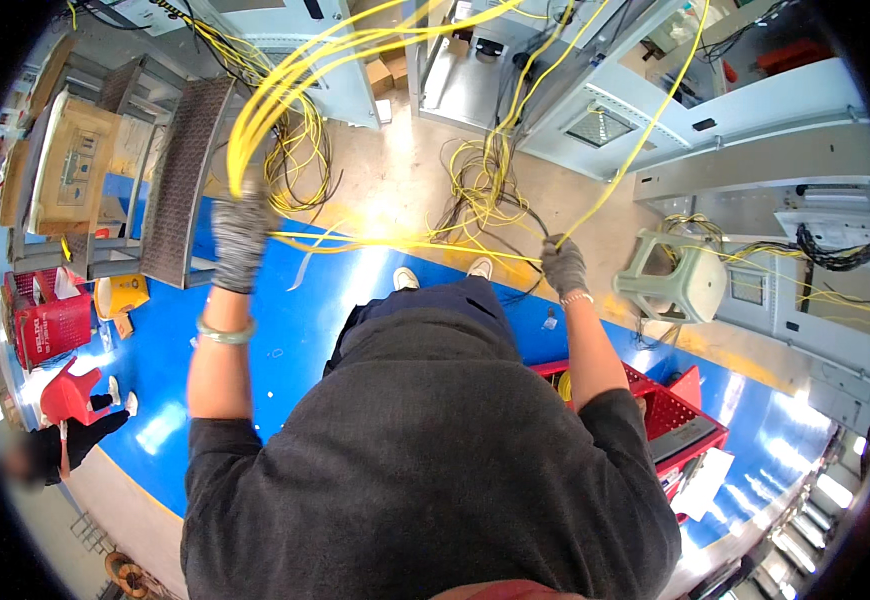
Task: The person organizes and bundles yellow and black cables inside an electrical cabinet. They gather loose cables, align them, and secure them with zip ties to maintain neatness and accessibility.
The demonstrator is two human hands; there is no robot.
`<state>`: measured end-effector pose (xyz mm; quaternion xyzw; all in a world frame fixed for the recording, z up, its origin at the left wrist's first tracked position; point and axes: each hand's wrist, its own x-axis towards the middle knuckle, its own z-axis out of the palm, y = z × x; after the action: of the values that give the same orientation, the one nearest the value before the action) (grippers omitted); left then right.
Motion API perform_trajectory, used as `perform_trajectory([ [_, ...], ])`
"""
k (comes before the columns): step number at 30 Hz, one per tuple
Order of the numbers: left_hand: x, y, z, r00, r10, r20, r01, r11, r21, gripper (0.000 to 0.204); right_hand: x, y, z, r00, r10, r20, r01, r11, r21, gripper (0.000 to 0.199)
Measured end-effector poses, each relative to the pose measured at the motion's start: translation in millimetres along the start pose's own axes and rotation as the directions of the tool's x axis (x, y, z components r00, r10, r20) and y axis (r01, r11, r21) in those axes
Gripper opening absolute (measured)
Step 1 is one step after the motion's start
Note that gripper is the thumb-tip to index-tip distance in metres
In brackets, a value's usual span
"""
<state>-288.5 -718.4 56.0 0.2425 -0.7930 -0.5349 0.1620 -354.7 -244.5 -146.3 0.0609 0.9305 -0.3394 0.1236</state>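
Note:
My left hand [240, 238], in a grey knit glove, is raised at the left and closed round a bundle of yellow cables [247, 125]. From there the bundle arches up and to the right, past the upper edge. Out to the right, my right hand [564, 267], gloved too, grips a single yellow cable [615, 185] that climbs to the upper right. Several yellow strands stretch between both hands. On the floor ahead lies a tangle of yellow and black cables [483, 190]; another coil of cables [298, 165] lies beyond my left hand.
Grey metal cabinets [595, 125] line the far side. A pale green stool [690, 283] stands right, near a red perforated crate [690, 425]. At left are metal steps [183, 180], a wooden box [75, 165] and a red crate [52, 325]. A person [55, 450] carries a red chair.

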Motion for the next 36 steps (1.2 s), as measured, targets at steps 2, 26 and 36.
perform_trajectory([
  [2,35,3,-44,0.993,-0.068,-0.095,0.094,0.946,0.309,0.028,-6,14,-28,0.996,0.047,-0.077,-0.048,0.999,-0.003,0.018],
  [26,76,-135,-449,0.849,-0.21,-0.486,0.258,-0.638,0.726,0.033,-104,297,-371,0.162,0.553,-0.817,-0.654,0.68,0.331,0.055],
  [36,91,-158,-513,0.992,0.121,-0.039,0.095,-0.497,0.862,0.019,-7,223,-221,0.9,-0.395,-0.184,-0.156,0.102,-0.983,0.028],
])
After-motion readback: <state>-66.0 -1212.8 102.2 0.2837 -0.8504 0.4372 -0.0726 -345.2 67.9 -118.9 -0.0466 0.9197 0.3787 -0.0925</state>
